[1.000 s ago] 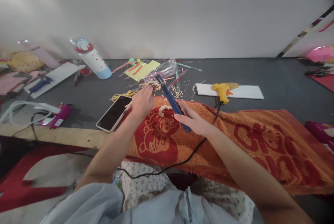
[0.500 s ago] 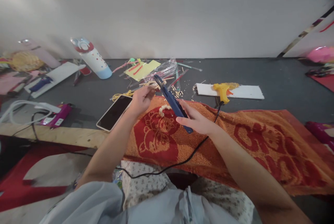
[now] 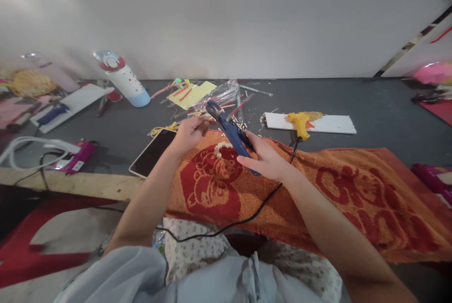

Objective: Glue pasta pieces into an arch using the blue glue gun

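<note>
My right hand (image 3: 265, 157) is wrapped round the handles of a blue plier-like cutter (image 3: 231, 132), which slants up to the left over the towel. At its head, my left hand (image 3: 192, 134) is pinched on a thin pale stick (image 3: 211, 118), mostly hidden by the fingers. The stick's end meets the cutter's jaws, though I cannot tell whether they bite it. Below the cutter, a curved row of small pale pieces (image 3: 219, 148) lies on the orange and red towel (image 3: 212, 185). Short cut stick bits (image 3: 243, 125) are scattered just behind.
A phone (image 3: 151, 152) lies left of the towel. A yellow glue gun (image 3: 302, 123) rests on a white board (image 3: 337, 124), its black cord (image 3: 259, 211) crossing the towel. Behind stand a bottle (image 3: 123, 79), yellow paper (image 3: 192, 96) and clear plastic wrap (image 3: 226, 91). A magenta power strip (image 3: 79, 157) lies left.
The cutter has turned slightly in my right hand, showing more of its flat side, with its handles looking further apart. My left hand stays close to its head.
</note>
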Demonstrator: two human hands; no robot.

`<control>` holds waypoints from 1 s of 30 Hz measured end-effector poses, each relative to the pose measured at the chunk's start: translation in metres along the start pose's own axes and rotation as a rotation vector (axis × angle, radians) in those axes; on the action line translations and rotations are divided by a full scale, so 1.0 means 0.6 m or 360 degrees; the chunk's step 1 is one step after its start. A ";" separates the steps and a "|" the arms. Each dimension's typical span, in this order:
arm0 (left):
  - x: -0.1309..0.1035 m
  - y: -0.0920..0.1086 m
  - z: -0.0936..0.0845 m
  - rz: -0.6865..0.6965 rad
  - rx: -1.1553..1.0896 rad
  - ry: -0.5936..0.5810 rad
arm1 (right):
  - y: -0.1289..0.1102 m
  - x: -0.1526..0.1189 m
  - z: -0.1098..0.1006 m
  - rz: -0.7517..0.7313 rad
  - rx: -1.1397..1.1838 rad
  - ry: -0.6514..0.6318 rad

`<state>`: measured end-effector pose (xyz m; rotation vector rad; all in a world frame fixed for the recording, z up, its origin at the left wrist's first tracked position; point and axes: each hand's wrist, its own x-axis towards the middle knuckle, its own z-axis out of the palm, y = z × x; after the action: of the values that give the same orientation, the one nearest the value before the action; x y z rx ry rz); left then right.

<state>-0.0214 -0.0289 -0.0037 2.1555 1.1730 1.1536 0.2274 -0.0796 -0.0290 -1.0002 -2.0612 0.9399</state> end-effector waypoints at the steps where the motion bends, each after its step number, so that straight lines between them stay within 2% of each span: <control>1: 0.000 0.001 -0.003 -0.0028 -0.0043 -0.0032 | 0.000 0.001 -0.001 -0.0002 -0.0008 -0.0008; 6: 0.000 0.007 -0.011 -0.0137 -0.0297 -0.0197 | 0.008 0.001 -0.012 0.0017 0.0057 -0.0095; 10: 0.001 0.013 -0.012 -0.0144 -0.0439 -0.0295 | 0.017 -0.002 -0.018 0.0020 0.0161 -0.0141; 15: 0.002 0.007 -0.009 -0.0106 -0.0414 -0.0325 | 0.019 -0.003 -0.020 0.0000 0.0207 -0.0167; 18: 0.001 -0.003 0.000 -0.0062 -0.0162 -0.0167 | 0.016 -0.001 -0.020 0.0038 0.0148 -0.0144; 20: 0.000 -0.010 0.008 0.0037 0.0026 0.0072 | 0.014 0.000 -0.021 0.0029 0.0144 -0.0155; 23: -0.004 -0.016 0.020 0.0337 0.0271 0.0452 | 0.015 0.000 -0.019 0.0005 0.0180 -0.0170; 25: -0.007 -0.016 0.026 0.0526 0.0401 0.0614 | 0.017 -0.001 -0.015 -0.0003 0.0186 -0.0154; 28: -0.012 -0.011 0.031 0.0648 0.0494 0.0725 | 0.023 -0.003 -0.009 0.0007 0.0181 -0.0136; 30: -0.014 -0.007 0.031 0.0654 0.0492 0.0707 | 0.027 -0.003 -0.005 0.0008 0.0191 -0.0135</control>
<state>-0.0107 -0.0335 -0.0209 2.5363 1.1742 1.8044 0.2367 -0.0729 -0.0408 -0.9172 -2.0451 1.1123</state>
